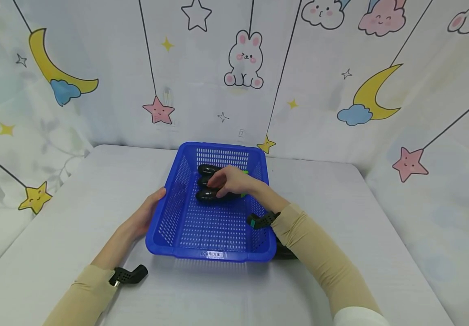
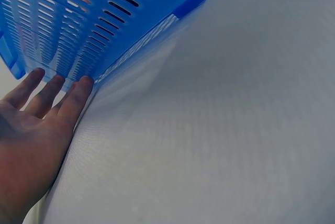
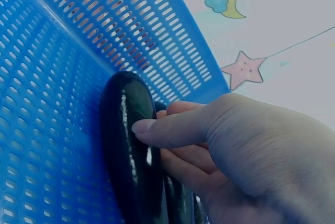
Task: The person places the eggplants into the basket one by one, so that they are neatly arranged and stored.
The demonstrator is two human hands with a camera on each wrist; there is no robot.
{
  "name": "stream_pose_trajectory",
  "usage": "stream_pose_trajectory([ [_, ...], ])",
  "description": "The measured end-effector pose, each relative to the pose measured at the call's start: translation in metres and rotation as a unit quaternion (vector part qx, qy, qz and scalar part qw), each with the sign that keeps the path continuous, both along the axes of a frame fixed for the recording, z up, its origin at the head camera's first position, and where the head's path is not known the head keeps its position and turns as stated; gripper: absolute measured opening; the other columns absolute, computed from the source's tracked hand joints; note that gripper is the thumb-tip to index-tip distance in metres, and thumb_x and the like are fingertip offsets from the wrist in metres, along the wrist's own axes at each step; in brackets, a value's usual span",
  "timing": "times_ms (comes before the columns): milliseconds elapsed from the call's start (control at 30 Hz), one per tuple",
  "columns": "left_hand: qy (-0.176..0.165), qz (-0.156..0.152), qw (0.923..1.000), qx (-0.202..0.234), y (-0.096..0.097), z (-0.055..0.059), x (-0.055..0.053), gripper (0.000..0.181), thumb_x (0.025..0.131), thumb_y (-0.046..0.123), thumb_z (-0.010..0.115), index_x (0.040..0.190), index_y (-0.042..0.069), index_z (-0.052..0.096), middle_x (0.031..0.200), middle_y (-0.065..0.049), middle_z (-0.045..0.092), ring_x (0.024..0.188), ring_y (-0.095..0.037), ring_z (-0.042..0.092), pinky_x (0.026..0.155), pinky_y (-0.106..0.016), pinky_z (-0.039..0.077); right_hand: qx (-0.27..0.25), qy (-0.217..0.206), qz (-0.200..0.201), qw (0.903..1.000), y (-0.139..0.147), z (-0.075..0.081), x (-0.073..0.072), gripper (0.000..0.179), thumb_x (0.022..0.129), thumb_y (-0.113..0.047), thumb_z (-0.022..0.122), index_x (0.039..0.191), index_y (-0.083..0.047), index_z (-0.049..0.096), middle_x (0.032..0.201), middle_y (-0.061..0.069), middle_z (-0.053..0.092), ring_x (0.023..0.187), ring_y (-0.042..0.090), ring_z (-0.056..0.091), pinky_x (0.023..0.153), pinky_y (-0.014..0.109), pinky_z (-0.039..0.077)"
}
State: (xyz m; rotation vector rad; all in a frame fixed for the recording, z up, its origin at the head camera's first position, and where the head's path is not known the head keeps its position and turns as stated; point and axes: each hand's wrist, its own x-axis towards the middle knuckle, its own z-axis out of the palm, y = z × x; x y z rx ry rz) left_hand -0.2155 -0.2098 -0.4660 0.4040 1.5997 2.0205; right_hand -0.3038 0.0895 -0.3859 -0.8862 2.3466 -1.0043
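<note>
Three dark, glossy eggplants lie side by side in the far half of a blue plastic basket (image 1: 218, 257). My right hand (image 1: 234, 181) reaches in from the right and pinches the nearest eggplant (image 3: 131, 145), with the thumb on its near side and the fingers behind it. That eggplant rests on the basket floor; the other two are partly covered by the hand. Against the basket's outer left wall, my left hand (image 2: 44, 124) rests its nearly straight fingertips. Its thumb is hidden in the left wrist view.
Another dark, shiny object (image 1: 285, 251) lies on the white table (image 1: 201, 294) outside the basket's near right corner, partly hidden by the right sleeve. A curtain (image 1: 210, 90) printed with moons, stars and a rabbit hangs behind the table.
</note>
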Motion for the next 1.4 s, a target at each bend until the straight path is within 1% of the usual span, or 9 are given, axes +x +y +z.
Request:
stream_pose_trajectory([
  [133,-0.002,0.008,0.9999,-0.010,0.0008,0.0006,0.0004,0.087,0.100,0.062,0.029,0.157,0.001,0.007,0.124,-0.011,0.058,0.105,-0.023,0.065,0.086,-0.043,0.056,-0.007,-0.004,-0.004,1.0000,0.0008,0.0010,0.0003,0.038,0.082,0.005,0.077,0.119,-0.001,0.070,0.118,0.012,0.072,0.110,0.024,0.067,0.095,0.031,0.054],
  [333,-0.003,0.011,0.9998,-0.019,0.0018,0.0014,0.0011,0.087,0.099,0.062,0.029,0.158,0.003,0.005,0.127,-0.013,0.055,0.107,-0.025,0.063,0.088,-0.045,0.056,-0.009,0.007,-0.019,0.9997,0.0009,0.0005,-0.0004,0.036,0.082,0.005,0.077,0.117,-0.002,0.071,0.115,0.014,0.072,0.108,0.025,0.068,0.093,0.031,0.055],
  [567,0.000,0.012,0.9997,-0.020,0.0019,0.0016,0.0012,0.085,0.099,0.062,0.029,0.159,0.006,0.005,0.130,-0.016,0.053,0.109,-0.026,0.063,0.088,-0.046,0.056,0.009,0.027,-0.051,0.9983,0.0004,0.0020,-0.0001,0.033,0.081,0.004,0.079,0.112,-0.004,0.073,0.109,0.012,0.074,0.101,0.021,0.069,0.092,0.032,0.055],
  [800,-0.006,0.006,0.9999,-0.012,0.0017,0.0017,0.0016,0.087,0.099,0.063,0.030,0.159,0.005,0.005,0.128,-0.013,0.055,0.107,-0.025,0.064,0.087,-0.044,0.056,0.021,0.043,-0.061,0.9970,0.0000,0.0027,-0.0007,0.031,0.079,0.002,0.081,0.109,-0.005,0.074,0.106,0.010,0.075,0.097,0.018,0.069,0.091,0.033,0.055],
  [1200,-0.005,0.002,1.0000,0.000,0.0004,0.0043,0.0023,0.083,0.101,0.059,0.028,0.159,0.005,0.005,0.128,-0.012,0.056,0.107,-0.024,0.064,0.087,-0.042,0.056,0.001,0.035,-0.053,0.9980,0.0001,0.0019,-0.0029,0.031,0.081,-0.002,0.081,0.111,-0.004,0.074,0.108,0.012,0.074,0.098,0.018,0.070,0.091,0.032,0.055],
  [1333,-0.009,0.002,1.0000,0.001,0.0006,0.0027,0.0014,0.083,0.101,0.059,0.029,0.158,0.003,0.006,0.127,-0.012,0.058,0.106,-0.024,0.065,0.086,-0.042,0.057,-0.020,0.024,-0.056,0.9979,0.0007,0.0020,-0.0030,0.030,0.081,-0.005,0.081,0.111,-0.005,0.074,0.109,0.011,0.074,0.098,0.017,0.070,0.091,0.031,0.055],
  [1400,-0.011,-0.002,0.9999,0.001,0.0018,0.0012,0.0013,0.083,0.101,0.059,0.028,0.158,0.003,0.007,0.128,-0.012,0.058,0.107,-0.024,0.065,0.087,-0.043,0.057,-0.032,0.009,-0.060,0.9976,0.0018,0.0040,-0.0022,0.030,0.083,-0.008,0.081,0.112,-0.005,0.074,0.110,0.011,0.074,0.099,0.016,0.070,0.092,0.031,0.055],
])
